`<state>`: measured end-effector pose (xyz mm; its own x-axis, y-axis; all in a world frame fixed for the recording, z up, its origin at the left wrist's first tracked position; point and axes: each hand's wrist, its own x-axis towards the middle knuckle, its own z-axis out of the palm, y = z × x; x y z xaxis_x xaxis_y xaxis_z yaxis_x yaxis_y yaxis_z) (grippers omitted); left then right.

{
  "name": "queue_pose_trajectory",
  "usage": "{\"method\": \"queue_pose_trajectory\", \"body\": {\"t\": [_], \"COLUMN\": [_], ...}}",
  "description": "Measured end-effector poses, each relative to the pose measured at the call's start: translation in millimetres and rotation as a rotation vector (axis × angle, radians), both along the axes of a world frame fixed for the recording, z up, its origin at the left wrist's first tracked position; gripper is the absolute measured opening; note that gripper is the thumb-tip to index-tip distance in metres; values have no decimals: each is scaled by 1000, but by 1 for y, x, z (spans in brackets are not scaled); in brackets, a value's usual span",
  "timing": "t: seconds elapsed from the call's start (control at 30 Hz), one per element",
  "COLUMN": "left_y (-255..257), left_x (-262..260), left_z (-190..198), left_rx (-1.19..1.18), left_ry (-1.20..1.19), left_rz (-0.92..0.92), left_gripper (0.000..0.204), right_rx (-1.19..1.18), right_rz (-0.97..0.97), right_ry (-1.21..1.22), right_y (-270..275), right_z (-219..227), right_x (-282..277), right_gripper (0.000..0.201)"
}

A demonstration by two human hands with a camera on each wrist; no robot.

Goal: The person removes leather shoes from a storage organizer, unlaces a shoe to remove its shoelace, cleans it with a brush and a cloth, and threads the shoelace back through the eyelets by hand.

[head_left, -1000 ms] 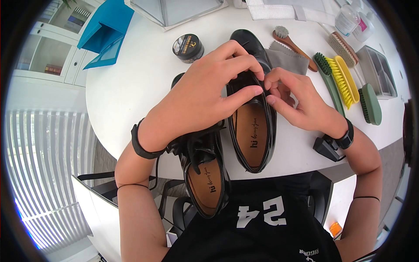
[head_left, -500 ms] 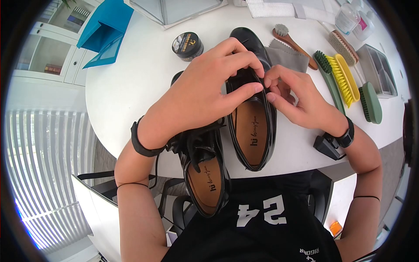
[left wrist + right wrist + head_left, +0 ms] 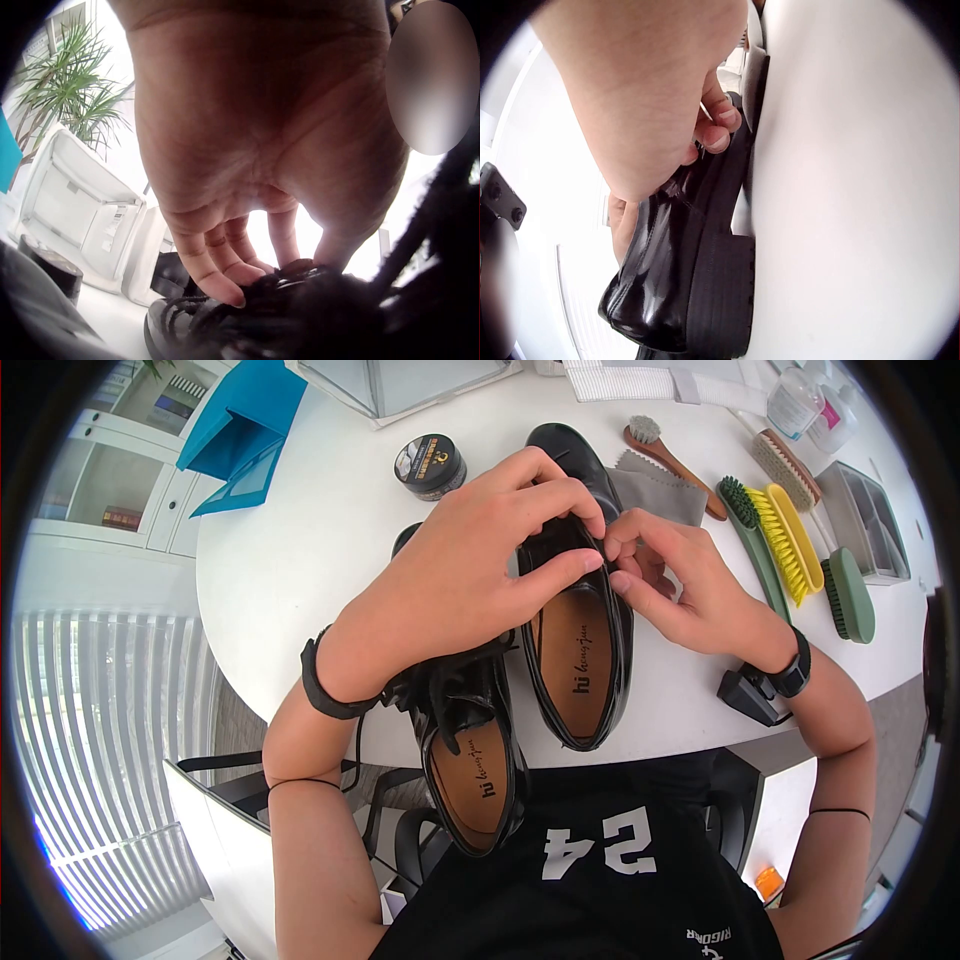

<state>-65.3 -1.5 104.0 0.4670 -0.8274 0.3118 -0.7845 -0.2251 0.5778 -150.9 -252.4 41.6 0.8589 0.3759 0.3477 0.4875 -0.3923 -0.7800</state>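
Observation:
Two black lace-up shoes stand side by side in the head view, tan insoles showing. Over the right-hand shoe (image 3: 622,650), my left hand (image 3: 470,550) arches with its fingers curled into the lacing area and its thumb at the opening's edge. From the other side my right hand (image 3: 690,575) pinches at that same edge, its fingertips meeting those of the left. Whether a lace lies between the fingertips, I cannot tell. The left-hand shoe (image 3: 515,815), its loose laces (image 3: 450,695) showing, lies partly under my left forearm and projects past the table edge.
A round black tin (image 3: 430,467) stands behind the left hand. A grey cloth (image 3: 665,495), a wooden-handled brush (image 3: 685,465), a yellow brush (image 3: 785,545) and green brushes lie to the right. Further back are clear bottles (image 3: 795,405) and a blue folded case (image 3: 235,435).
Over the last second the shoes and both hands have shifted very slightly in the head view. The fingers keep the same hold.

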Motion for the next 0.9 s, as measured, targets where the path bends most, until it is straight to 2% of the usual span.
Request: {"method": "queue_pose_trajectory", "body": {"t": [0.9], "left_y": [-1], "left_x": [1], "left_z": [-3], "left_rx": [-21], "left_ry": [-33], "left_rz": [-8], "left_gripper": [19], "right_rx": [2], "right_rz": [-2], "right_ry": [-6], "right_y": [0], "right_z": [-1], "right_x": [0], "right_gripper": [17]}}
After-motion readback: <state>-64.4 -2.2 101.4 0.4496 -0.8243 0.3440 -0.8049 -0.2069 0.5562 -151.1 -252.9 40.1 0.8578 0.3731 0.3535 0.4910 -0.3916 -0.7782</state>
